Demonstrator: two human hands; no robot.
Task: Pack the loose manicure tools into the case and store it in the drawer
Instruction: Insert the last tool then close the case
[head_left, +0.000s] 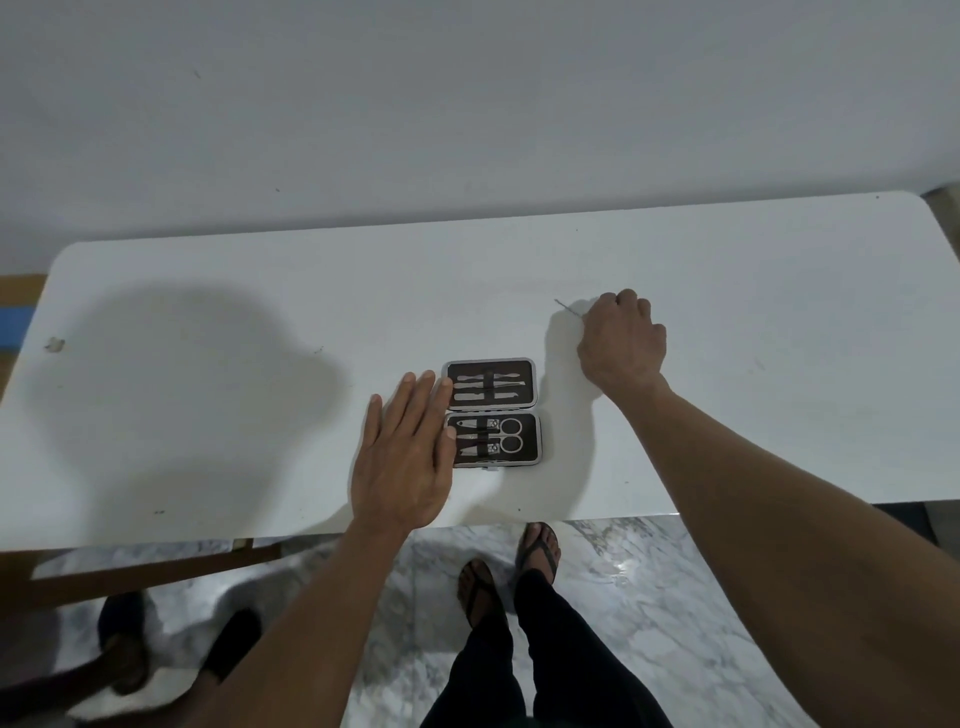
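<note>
The case lies open and flat on the white table, near its front edge, with tools strapped into both dark halves; scissors sit in the near half. My left hand rests flat with fingers spread, its fingertips touching the case's left side. My right hand is farther off to the right, curled around a thin metal tool whose tip pokes out to the left; it looks like a slim pick, though it's too small to tell.
</note>
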